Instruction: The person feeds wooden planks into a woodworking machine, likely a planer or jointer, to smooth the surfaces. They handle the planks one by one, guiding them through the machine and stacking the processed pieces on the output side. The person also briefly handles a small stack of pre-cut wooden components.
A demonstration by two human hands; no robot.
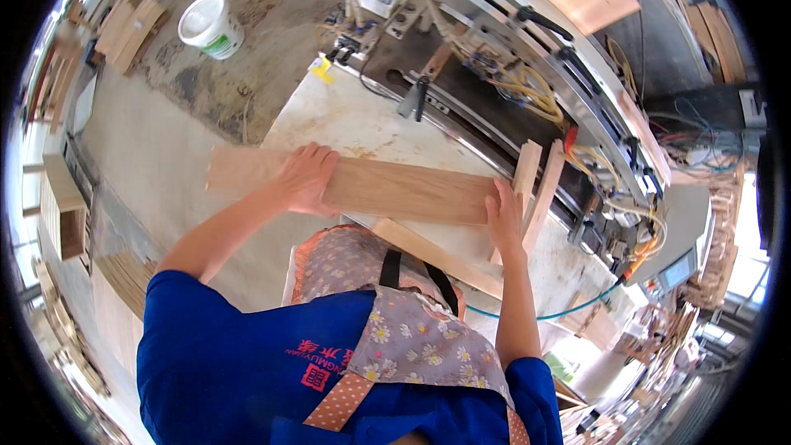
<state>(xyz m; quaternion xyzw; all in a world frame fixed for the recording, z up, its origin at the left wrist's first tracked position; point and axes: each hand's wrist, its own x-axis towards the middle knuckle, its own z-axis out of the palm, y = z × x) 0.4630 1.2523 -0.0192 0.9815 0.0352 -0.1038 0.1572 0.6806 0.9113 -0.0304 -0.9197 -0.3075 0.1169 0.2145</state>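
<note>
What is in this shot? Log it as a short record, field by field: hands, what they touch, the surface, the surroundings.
Left hand: left hand flat on top of the wooden board, near its left part
Right hand: right hand at the board's right end, fingers on its edge
Board: long, pale, lying flat across the white table, its left end past the table's edge
Beside it: two narrow wooden strips by the right hand
Behind: machine with yellowish hoses
Floor: white bucket on concrete
</note>
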